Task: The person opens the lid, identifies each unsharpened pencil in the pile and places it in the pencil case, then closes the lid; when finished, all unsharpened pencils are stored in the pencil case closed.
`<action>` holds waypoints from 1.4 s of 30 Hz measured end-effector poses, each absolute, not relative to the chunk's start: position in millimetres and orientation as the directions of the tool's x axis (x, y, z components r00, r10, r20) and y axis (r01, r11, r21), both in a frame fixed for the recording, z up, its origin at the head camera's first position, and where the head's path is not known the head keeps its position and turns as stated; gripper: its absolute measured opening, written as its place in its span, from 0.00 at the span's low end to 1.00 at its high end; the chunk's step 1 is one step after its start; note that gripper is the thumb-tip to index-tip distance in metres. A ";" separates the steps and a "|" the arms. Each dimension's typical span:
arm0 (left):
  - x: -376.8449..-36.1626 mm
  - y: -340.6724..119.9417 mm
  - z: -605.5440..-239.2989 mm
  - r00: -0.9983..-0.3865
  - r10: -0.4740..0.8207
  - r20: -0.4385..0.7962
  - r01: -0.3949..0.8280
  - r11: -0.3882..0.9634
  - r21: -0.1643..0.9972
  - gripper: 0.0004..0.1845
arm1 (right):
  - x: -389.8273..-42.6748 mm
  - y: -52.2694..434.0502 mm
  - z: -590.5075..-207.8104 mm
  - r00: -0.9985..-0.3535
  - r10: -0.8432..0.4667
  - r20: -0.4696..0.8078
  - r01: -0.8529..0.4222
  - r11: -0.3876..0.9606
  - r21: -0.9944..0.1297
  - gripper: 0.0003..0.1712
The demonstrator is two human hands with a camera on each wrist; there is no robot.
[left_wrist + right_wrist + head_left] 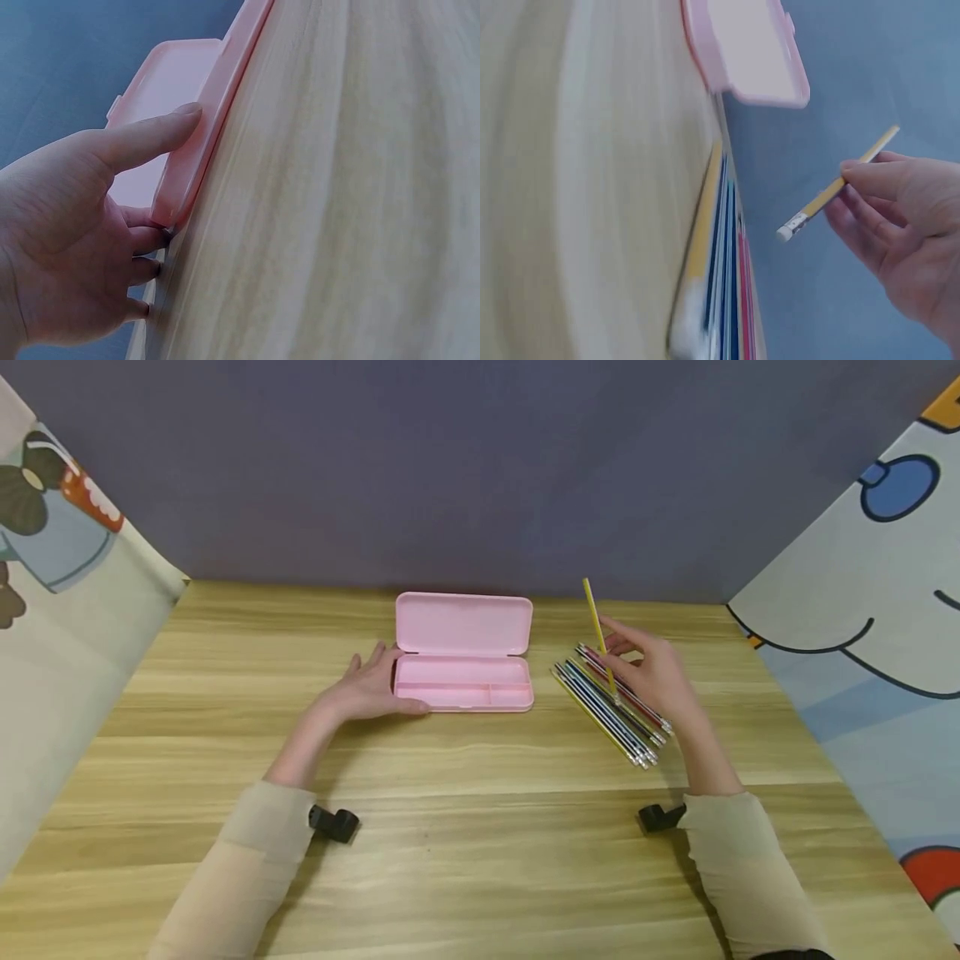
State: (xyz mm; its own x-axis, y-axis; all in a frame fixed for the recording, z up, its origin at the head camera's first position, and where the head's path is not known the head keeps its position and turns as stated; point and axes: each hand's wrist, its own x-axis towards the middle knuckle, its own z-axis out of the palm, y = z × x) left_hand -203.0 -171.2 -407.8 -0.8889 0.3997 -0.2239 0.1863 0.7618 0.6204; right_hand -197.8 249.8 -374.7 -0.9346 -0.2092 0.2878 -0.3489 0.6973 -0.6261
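Observation:
An open pink pencil case [463, 670] lies on the wooden table [465, 827], lid tipped back. My left hand [372, 685] rests against its left end, thumb along the front edge; in the left wrist view the thumb [154, 135] lies on the case [196, 142] and the fingers curl at its corner. My right hand [651, 670] pinches a yellow pencil [598, 635] and holds it above a row of coloured pencils [611, 708] lying on the table. In the right wrist view the pencil [832, 187] points eraser-end down, over the row of pencils [724, 262].
Patterned cloth panels stand at the left [52, 610] and right [877, 635] sides of the table, with a dark wall [480, 468] behind. The case [746, 49] shows at the top of the right wrist view.

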 end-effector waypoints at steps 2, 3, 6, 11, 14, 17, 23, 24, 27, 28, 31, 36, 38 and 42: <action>-204.3 -171.3 -407.6 -0.890 0.397 -0.224 0.186 0.765 0.617 0.55 | -202.3 234.9 -371.9 -0.932 -0.189 0.310 -0.354 0.663 -0.659 0.32; -204.7 -171.1 -407.4 -0.890 0.397 -0.223 0.186 0.765 0.617 0.55 | -204.4 227.0 -370.4 -0.929 -0.184 0.322 -0.361 0.643 -0.676 0.32; -205.6 -169.7 -407.3 -0.888 0.403 -0.219 0.192 0.761 0.620 0.55 | -210.4 204.8 -367.8 -0.917 -0.192 0.349 -0.393 0.585 -0.710 0.31; -205.8 -165.5 -408.8 -0.886 0.410 -0.217 0.204 0.764 0.612 0.55 | -217.0 170.7 -363.5 -0.897 -0.254 0.362 -0.442 0.546 -0.712 0.30; -205.6 -162.6 -409.2 -0.886 0.409 -0.217 0.209 0.773 0.599 0.55 | -221.0 153.4 -361.6 -0.891 -0.293 0.348 -0.454 0.537 -0.711 0.29; -203.8 -159.5 -406.7 -0.885 0.410 -0.220 0.213 0.778 0.591 0.55 | -226.4 142.1 -363.0 -0.879 -0.332 0.343 -0.474 0.531 -0.702 0.28; -200.2 -158.6 -403.8 -0.883 0.421 -0.209 0.223 0.767 0.602 0.56 | -235.2 129.3 -368.8 -0.847 -0.418 0.328 -0.521 0.533 -0.666 0.29; -199.9 -159.2 -403.8 -0.882 0.425 -0.207 0.228 0.766 0.601 0.56 | -235.5 127.6 -369.3 -0.846 -0.429 0.316 -0.520 0.532 -0.668 0.28; -200.5 -160.9 -404.4 -0.877 0.431 -0.211 0.235 0.769 0.595 0.56 | -235.5 123.4 -370.9 -0.845 -0.462 0.270 -0.510 0.545 -0.666 0.26; -200.7 -161.6 -404.4 -0.875 0.435 -0.214 0.238 0.770 0.591 0.57 | -235.2 122.2 -371.4 -0.844 -0.474 0.251 -0.507 0.550 -0.664 0.26; -200.7 -162.7 -403.7 -0.872 0.431 -0.231 0.229 0.777 0.586 0.58 | -234.5 119.0 -373.6 -0.824 -0.522 0.221 -0.524 0.553 -0.648 0.24; -199.1 -162.9 -401.3 -0.872 0.426 -0.242 0.220 0.782 0.582 0.58 | -233.4 115.0 -379.9 -0.772 -0.608 0.185 -0.584 0.565 -0.582 0.24; -198.6 -162.8 -400.7 -0.873 0.424 -0.242 0.217 0.781 0.585 0.58 | -232.1 113.4 -382.0 -0.755 -0.634 0.165 -0.605 0.578 -0.547 0.23; -197.8 -162.1 -400.3 -0.871 0.424 -0.247 0.213 0.780 0.588 0.58 | -228.3 110.4 -384.3 -0.736 -0.665 0.127 -0.632 0.607 -0.481 0.21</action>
State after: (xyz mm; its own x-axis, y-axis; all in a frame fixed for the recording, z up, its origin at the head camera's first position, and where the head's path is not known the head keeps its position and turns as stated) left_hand -197.8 -162.1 -400.3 -0.8711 0.4242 -0.2475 0.2130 0.7805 0.5878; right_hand -228.3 110.4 -384.3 -0.7357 -0.6654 0.1268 -0.6322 0.6072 -0.4814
